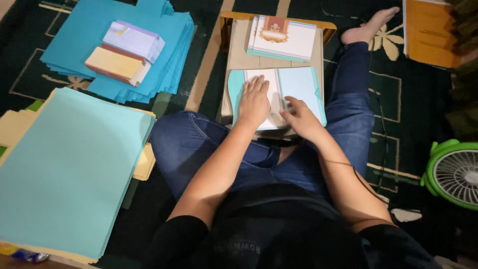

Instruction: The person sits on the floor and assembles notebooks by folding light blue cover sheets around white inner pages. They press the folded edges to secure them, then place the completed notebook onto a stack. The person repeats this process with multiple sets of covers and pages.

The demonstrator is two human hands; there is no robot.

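Fingers (257, 83) of both hands are lying flat and spread on a light blue folded card (298, 89), gripping nothing.

The left hand (254, 102) is pressing palm-down on the card's white inner panel, while the right hand (298, 117) is touching its centre fold just beside it. The card is lying open on a small wooden tabletop (239, 55) over the person's crossed legs, near a stack of decorated white cards (284, 37). Blue paper sheets (69, 169) are lying on the floor to the left.
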